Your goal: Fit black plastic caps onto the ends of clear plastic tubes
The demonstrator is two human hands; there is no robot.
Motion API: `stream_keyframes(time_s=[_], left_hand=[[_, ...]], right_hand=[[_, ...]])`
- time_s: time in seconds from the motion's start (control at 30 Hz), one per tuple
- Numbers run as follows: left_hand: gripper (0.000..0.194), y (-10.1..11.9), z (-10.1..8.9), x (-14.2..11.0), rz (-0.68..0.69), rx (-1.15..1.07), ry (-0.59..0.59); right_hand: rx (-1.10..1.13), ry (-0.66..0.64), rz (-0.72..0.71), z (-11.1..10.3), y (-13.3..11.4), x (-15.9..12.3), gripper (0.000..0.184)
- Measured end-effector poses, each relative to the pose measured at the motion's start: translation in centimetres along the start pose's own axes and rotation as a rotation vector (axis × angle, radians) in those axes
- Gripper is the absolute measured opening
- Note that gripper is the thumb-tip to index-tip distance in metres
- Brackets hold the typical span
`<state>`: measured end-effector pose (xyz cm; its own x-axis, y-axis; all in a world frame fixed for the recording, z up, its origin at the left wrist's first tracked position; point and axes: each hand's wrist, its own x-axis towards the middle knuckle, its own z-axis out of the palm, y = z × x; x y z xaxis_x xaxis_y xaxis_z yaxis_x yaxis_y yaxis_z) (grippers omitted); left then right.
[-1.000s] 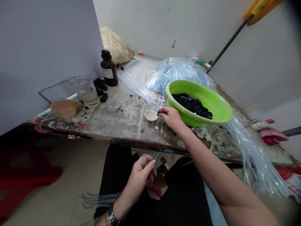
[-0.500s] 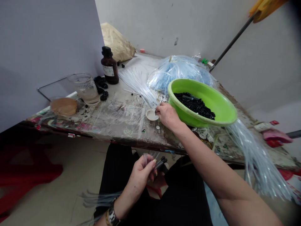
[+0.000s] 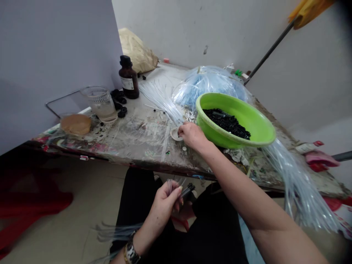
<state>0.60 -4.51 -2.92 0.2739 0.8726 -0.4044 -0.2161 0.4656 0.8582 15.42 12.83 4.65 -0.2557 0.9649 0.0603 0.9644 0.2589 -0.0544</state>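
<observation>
My left hand (image 3: 164, 200) is closed around a bundle of thin clear plastic tubes, held low over my lap. Black tips (image 3: 188, 190) show at the bundle's front end, and the loose tails trail behind my wrist. On the table, my right hand (image 3: 193, 136) is pinched over a small white dish (image 3: 173, 136). A small black piece (image 3: 180, 134) shows at its fingertips; most of it is covered by the fingers. Just right of this hand stands a green basin (image 3: 265, 137) with many small black pieces (image 3: 229, 124) in it.
Bundles of clear tubes (image 3: 211, 82) lie behind the basin, and more tubes (image 3: 162, 101) behind the dish. At the left are a brown bottle (image 3: 129, 82), a glass jar (image 3: 103, 108) and a round tan object (image 3: 75, 124). A metal rod (image 3: 271, 51) slants at the right.
My right hand has shifted slightly left, so its fingertips are now further over the white dish. My left hand still grips the tubes in the same place.
</observation>
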Motion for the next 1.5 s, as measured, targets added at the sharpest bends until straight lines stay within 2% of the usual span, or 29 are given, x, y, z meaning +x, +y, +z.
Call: stream_keyframes(time_s=[0.1,0.23,0.3,0.33,0.47,0.6,0.67,0.73,0.87,1.0,1.17,1.5], left_hand=[[0.038,0.0,-0.1,-0.2,0.011,0.011,0.007],[0.034,-0.1,-0.2,-0.2,0.039,0.016,0.014],[0.033,-0.1,-0.2,-0.1,0.047,0.017,0.008],[0.033,-0.2,-0.2,-0.1,0.055,0.021,0.002],[0.029,0.1,-0.1,-0.5,0.092,0.052,-0.004],[0.025,0.4,-0.1,-0.9,0.111,0.075,0.001],[0.025,0.4,-0.2,-1.0,0.120,0.088,-0.009],[0.024,0.2,-0.3,-1.1,0.131,0.108,-0.022],[0.020,0.0,-0.2,-1.1,0.155,0.141,-0.053],[0.020,0.1,0.2,-1.4,0.172,0.188,-0.066],[0.019,0.1,0.4,-1.8,0.166,0.215,-0.081],[0.018,0.4,0.7,-2.2,0.163,0.235,-0.083]], right_hand=[[0.104,0.106,-0.006,-0.7,0.3,-0.4,0.020],[0.296,0.374,-0.029,-1.6,0.2,-1.2,0.018],[0.309,0.458,-0.041,-1.6,0.0,-1.6,0.019],[0.280,0.450,-0.050,-1.4,-0.1,-1.8,0.019],[0.166,0.258,-0.054,-0.7,-0.3,-3.0,0.020],[0.459,0.359,0.022,-1.4,-0.2,-5.5,0.014],[0.619,0.369,0.034,-2.0,-0.3,-7.3,0.010],[0.733,0.319,0.014,-2.5,-0.6,-9.4,0.010],[0.825,0.166,0.022,-2.5,-1.0,-13.6,0.014],[0.840,0.121,0.069,-1.9,-1.0,-16.2,0.014],[0.868,0.121,0.105,-1.4,-1.0,-17.5,0.014],[0.899,0.100,0.122,-0.8,-1.2,-18.1,0.013]])
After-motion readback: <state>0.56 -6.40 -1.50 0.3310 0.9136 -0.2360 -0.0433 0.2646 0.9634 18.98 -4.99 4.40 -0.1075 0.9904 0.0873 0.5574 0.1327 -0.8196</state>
